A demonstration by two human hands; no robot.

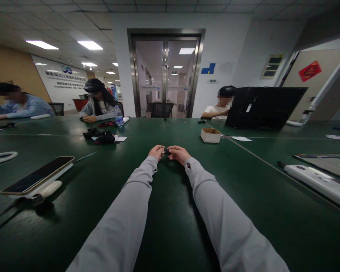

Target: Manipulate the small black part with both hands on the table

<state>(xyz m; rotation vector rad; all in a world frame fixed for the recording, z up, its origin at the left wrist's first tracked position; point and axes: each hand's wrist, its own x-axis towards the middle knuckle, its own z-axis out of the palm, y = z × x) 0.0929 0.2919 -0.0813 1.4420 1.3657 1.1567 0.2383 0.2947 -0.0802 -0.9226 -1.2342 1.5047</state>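
Note:
Both arms reach forward over the green tabletop [170,211], and the hands meet just above it. Between my fingertips is a small black object [167,153] with a bright, shiny bit at its left end; it is too small to name. My left hand [156,152] pinches the shiny end, fingers closed. My right hand [179,153] is closed on the dark end from the other side, its fingers curled. Grey sleeves cover both arms to the wrist.
On the left are a phone [41,175] on a stand, a white ring [1,157] and black gear [99,136] beside a water bottle [118,116]. A small open box [210,135], a black monitor [265,107] and a white device [319,183] stand rightward. Three people sit across.

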